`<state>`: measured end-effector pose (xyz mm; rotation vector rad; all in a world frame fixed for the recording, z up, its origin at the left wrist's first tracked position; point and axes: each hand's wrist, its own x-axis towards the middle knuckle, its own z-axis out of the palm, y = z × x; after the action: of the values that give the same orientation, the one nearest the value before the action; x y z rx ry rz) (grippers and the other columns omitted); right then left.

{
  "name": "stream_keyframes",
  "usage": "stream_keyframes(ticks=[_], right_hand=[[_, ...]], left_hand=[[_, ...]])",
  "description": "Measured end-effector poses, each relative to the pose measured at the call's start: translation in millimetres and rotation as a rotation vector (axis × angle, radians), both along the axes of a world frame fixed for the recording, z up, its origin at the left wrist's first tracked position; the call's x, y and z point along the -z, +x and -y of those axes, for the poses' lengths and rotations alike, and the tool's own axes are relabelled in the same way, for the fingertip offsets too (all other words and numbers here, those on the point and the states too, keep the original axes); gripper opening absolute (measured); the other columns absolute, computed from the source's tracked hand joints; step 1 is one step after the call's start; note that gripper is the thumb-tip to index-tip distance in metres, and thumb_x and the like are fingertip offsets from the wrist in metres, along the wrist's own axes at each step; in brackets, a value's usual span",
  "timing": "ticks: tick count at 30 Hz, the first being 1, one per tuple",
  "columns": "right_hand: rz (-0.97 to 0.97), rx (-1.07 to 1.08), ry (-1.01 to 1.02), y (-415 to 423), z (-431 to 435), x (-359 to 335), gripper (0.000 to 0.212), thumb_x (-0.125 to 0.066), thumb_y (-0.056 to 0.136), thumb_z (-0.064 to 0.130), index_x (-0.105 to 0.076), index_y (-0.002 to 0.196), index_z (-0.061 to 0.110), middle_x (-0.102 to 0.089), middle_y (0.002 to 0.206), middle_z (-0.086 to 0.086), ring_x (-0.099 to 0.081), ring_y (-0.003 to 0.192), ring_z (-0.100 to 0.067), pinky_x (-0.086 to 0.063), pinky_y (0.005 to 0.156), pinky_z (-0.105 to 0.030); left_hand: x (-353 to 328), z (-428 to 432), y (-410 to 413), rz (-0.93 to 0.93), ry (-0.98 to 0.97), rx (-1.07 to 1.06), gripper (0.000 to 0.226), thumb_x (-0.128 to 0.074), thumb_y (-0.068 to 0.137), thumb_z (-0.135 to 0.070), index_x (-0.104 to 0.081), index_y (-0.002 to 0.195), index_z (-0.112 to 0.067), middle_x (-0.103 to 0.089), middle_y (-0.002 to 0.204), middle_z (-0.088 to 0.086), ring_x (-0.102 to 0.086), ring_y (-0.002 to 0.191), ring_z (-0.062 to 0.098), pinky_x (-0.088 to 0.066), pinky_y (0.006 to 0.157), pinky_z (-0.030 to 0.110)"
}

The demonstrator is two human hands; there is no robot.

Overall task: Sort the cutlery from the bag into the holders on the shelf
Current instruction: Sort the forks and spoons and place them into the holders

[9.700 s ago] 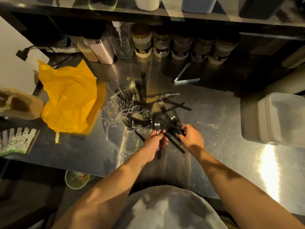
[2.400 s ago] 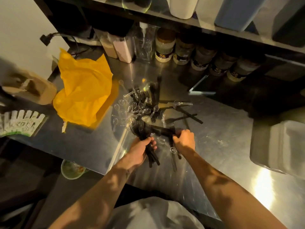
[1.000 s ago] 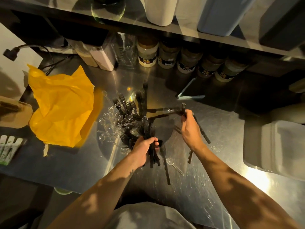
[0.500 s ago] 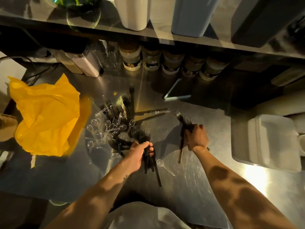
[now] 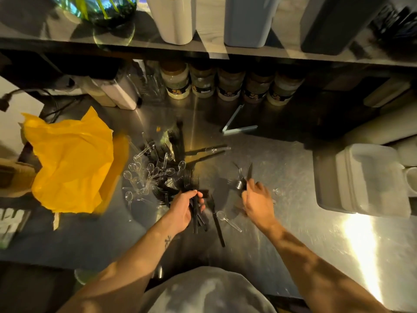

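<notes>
A steel counter [image 5: 282, 222] bears a crumpled yellow bag [image 5: 70, 161] and, beside it, a cutlery pile [image 5: 158, 168]; the person's left hand [image 5: 182, 208] grips a bundle of black forks [image 5: 190, 181], the blurred right hand [image 5: 257, 202] clutches a few dark utensils [image 5: 242, 179].

Row of labelled glass jars [image 5: 230, 86] along the back of the brushed steel surface [image 5: 293, 199], pale blue L-shaped strip [image 5: 237, 128] before them, white lidded foam box [image 5: 365, 179] at right, black cable [image 5: 56, 102] far left.
</notes>
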<state>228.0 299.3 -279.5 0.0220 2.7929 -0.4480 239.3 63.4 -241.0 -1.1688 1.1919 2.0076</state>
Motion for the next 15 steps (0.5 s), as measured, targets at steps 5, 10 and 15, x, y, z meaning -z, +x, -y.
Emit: stream_keyframes(ticks=[5, 10, 15], right_hand=[[0.17, 0.085, -0.303, 47, 38, -10, 0.004, -0.041, 0.097, 0.022, -0.041, 0.1, 0.024, -0.061, 0.085, -0.001, -0.058, 0.074, -0.025, -0.049, 0.073, -0.042], [0.221, 0.16, -0.283, 84, 75, -3, 0.017, -0.048, 0.105, 0.036, -0.047, 0.108, 0.018, -0.068, 0.092, -0.007, -0.069, 0.085, -0.032, -0.046, 0.066, -0.034], [0.212, 0.203, -0.141, 99, 98, 6, 0.02, -0.052, 0.104, 0.037, -0.052, 0.112, 0.019, -0.07, 0.103, -0.003, -0.071, 0.092, -0.028, -0.054, 0.08, -0.041]], left_hand=[[0, 17, 31, -0.013, 0.052, -0.023, 0.019, -0.048, 0.103, -0.012, -0.064, 0.097, -0.003, -0.062, 0.078, 0.009, -0.06, 0.067, 0.018, -0.052, 0.071, 0.036], [-2, 27, 56, 0.004, 0.049, -0.026, 0.016, -0.049, 0.101, -0.009, -0.063, 0.102, -0.004, -0.063, 0.076, 0.006, -0.058, 0.066, 0.018, -0.052, 0.069, 0.036], [-3, 42, 76, 0.041, 0.04, -0.047, 0.017, -0.048, 0.101, -0.01, -0.064, 0.102, -0.002, -0.063, 0.073, 0.006, -0.059, 0.062, 0.017, -0.051, 0.069, 0.035]])
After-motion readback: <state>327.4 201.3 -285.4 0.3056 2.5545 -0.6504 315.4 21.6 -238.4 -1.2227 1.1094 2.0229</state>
